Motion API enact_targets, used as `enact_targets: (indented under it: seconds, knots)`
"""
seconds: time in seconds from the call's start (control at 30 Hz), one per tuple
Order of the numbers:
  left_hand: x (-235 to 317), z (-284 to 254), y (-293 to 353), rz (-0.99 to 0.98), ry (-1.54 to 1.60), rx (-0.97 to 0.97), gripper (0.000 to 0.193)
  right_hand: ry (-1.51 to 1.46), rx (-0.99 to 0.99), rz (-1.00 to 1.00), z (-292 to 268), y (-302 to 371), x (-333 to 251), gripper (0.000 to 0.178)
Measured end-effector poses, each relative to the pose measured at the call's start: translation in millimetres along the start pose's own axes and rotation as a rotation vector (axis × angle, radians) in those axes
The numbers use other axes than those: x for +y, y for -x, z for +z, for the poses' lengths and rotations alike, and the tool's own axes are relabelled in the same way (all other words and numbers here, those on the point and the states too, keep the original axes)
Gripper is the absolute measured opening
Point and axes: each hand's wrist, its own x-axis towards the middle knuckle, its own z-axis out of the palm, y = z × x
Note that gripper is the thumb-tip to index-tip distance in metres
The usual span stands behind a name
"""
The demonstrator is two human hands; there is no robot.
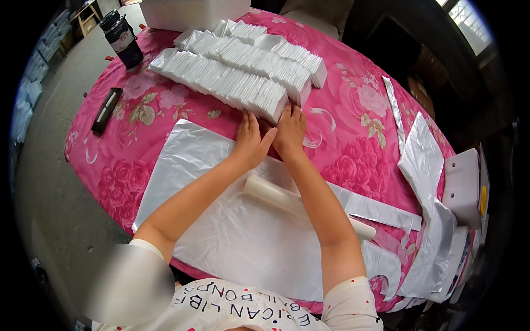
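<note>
Towards the far edge of the worktop (350,171), which wears a pink floral cloth, thin white packets stand on edge in closely packed rows, the nearest row (223,80) slanting down to the right. At that row's right end are both bare hands: the left hand (252,142) has its fingers at the base of the packets and its thumb spread away, clasping nothing, while the right hand (291,131) reaches the end packet, its fingertips too hidden to tell whether they grip. Before the near edge a silvery sheet (221,237) lies flat, with a translucent roll (273,196) across it, partly behind the right forearm. A dark bottle (122,43) stands by the far left corner, a dark stapler-like tool (106,111) lies along the left edge, and crumpled silvery film (424,163) trails by the right edge
</note>
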Motion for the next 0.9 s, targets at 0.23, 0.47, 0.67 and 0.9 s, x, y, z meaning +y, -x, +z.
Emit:
enact_targets:
  seconds: [0.23,0.47,0.67,0.9]
  knots:
    - [4,-3,4,-0.090,0.222,0.225,0.088,0.004,0.026,-0.001,-6,3,-6,0.082]
    - [-12,-10,-55,-0.203,1.036,0.500,0.095,-0.002,0.039,0.005,-7,3,-10,0.087]
    - [-18,-5,-72,-0.194,1.167,0.460,0.095,-0.013,-0.039,0.013,-13,5,-8,0.088]
    - [-78,-14,-9,-0.165,0.918,0.403,0.072,-0.143,-0.155,-0.119,-36,27,30,0.082]
